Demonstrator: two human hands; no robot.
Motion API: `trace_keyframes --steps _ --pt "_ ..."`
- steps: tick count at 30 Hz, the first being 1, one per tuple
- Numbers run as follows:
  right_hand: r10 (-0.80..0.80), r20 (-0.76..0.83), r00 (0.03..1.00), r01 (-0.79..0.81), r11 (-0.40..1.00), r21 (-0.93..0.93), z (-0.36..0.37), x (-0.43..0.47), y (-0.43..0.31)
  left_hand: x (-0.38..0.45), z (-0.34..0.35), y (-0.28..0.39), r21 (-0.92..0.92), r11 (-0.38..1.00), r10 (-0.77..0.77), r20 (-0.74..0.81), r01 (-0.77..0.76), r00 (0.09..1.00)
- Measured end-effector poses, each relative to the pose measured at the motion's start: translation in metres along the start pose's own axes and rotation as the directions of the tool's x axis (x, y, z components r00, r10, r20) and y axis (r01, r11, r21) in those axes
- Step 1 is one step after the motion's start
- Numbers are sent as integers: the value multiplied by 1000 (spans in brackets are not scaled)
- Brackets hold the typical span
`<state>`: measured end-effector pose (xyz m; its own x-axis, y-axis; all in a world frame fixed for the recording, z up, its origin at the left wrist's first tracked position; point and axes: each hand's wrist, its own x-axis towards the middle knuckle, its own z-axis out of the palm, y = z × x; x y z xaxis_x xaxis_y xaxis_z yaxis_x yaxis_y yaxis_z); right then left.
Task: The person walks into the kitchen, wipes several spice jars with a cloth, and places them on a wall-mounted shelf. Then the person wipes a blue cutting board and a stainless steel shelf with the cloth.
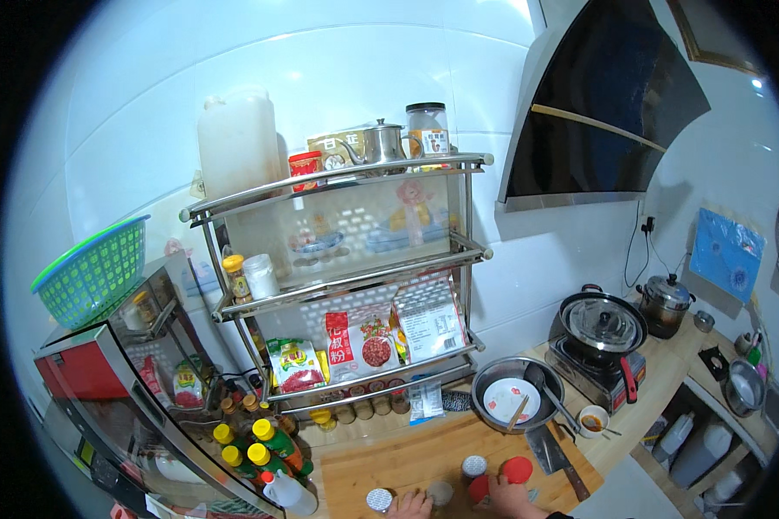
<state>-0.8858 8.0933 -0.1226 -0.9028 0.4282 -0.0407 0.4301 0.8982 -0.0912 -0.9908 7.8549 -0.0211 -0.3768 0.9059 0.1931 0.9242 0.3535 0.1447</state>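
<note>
At the bottom edge my left hand (pixel 410 505) lies on a wooden cutting board (pixel 376 460), fingers a little apart. It is between a white patterned round lid or jar top (pixel 380 499) and a greyish round piece (pixel 440 493). My right hand (pixel 509 498) is beside a red round piece (pixel 517 470), its fingers reaching a second red round piece (pixel 478 489). Whether it grips either one is unclear. Another white patterned round lid or jar top (pixel 474 466) sits just beyond. The picture's lower edge cuts off both hands.
A cleaver (pixel 548 451) lies on the board's right side, near a steel basin (pixel 477 383) containing a plate and chopsticks. Bottles with yellow caps (pixel 259 454) stand left. A wok (pixel 604 318) rests on a portable stove (pixel 594 373). Above the board's back is a metal rack (pixel 357 279).
</note>
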Motion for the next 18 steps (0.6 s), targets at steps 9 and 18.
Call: trace_keyframes --steps 9,18 --pt "-164 -325 931 248 940 236 -11 0 0 48 15 11 -99 995 3 333 31 943" --pt "-194 -309 931 327 819 471 -253 31 2 125 -113 6 -564 825 105 98 -32 990"
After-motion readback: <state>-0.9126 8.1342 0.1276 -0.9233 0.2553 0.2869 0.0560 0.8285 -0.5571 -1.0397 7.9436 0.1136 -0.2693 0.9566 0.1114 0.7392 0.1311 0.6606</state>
